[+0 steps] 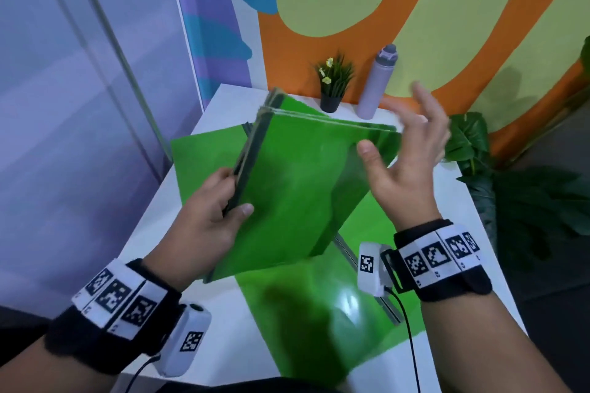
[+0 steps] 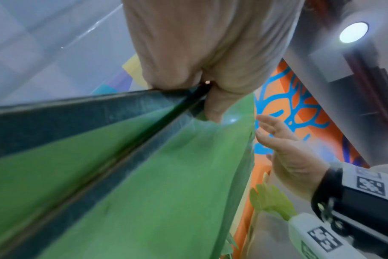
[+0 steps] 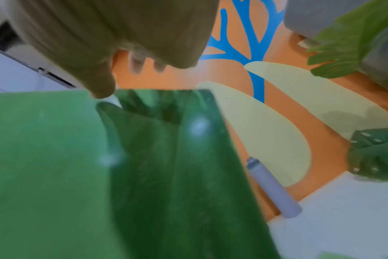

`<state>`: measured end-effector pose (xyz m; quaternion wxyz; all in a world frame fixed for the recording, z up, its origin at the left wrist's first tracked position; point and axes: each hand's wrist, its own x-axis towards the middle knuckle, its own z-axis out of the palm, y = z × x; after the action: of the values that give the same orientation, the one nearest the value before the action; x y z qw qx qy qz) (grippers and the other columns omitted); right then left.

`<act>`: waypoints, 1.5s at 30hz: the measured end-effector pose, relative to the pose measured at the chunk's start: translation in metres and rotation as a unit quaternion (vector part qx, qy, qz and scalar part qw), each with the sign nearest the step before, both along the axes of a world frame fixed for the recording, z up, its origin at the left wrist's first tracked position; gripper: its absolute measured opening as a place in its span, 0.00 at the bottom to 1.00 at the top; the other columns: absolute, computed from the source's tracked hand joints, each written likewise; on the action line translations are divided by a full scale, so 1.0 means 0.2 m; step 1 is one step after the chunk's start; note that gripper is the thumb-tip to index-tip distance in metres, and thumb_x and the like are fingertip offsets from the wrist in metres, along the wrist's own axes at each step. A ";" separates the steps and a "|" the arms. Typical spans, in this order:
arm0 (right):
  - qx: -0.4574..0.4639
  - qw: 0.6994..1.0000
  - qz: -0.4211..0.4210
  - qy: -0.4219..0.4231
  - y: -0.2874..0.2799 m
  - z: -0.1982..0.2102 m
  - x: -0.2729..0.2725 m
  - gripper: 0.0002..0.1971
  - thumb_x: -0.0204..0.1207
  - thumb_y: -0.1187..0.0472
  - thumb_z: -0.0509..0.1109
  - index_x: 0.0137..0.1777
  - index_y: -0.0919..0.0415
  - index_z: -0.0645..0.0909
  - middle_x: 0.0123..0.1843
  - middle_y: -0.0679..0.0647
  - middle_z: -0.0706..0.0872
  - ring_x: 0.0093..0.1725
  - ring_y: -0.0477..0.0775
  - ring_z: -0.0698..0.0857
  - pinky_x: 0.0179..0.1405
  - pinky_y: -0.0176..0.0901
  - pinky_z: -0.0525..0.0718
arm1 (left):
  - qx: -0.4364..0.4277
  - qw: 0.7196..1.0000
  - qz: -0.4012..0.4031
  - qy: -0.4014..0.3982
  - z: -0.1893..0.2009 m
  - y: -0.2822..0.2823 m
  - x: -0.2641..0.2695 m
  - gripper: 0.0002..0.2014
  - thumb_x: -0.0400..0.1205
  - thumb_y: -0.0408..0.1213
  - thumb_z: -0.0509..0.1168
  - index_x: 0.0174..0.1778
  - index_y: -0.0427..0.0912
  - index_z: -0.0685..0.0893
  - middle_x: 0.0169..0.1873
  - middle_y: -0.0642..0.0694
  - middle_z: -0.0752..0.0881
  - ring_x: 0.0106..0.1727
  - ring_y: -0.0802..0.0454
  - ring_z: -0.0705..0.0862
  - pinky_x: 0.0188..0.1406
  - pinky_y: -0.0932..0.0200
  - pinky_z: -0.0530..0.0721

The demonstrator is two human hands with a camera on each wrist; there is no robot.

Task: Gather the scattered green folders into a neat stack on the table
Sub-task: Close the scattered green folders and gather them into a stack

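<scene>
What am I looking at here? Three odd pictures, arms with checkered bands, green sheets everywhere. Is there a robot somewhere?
No robot: a person wears three cameras. The big picture looks down from the head; the other two look along each wrist. The left hand grips a bundle of glossy green plastic folders by its dark spine, tilted above the white table. The right hand is open beside the bundle's far edge. More flat green folders lie on the table. At the back stand a small potted plant and a lilac bottle.
</scene>
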<state>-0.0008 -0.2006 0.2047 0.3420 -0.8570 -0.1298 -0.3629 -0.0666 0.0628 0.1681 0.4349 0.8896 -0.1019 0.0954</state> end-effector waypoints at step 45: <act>0.343 0.756 -0.121 0.544 -0.76 -1.11 -0.01 0.43 0.73 0.56 0.75 0.83 0.47 0.54 0.85 0.61 0.57 0.79 0.69 0.66 0.71 0.74 0.70 | 0.026 0.927 0.302 0.222 -0.66 -0.27 1.14 0.04 0.86 0.30 0.56 0.51 0.33 0.70 0.46 0.35 0.80 0.47 0.36 0.80 0.50 0.45 0.80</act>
<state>-0.0034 -0.3518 -0.0175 0.5788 -0.7441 0.3163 0.1061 0.1620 0.0084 0.0360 0.3738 0.8875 0.2686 0.0194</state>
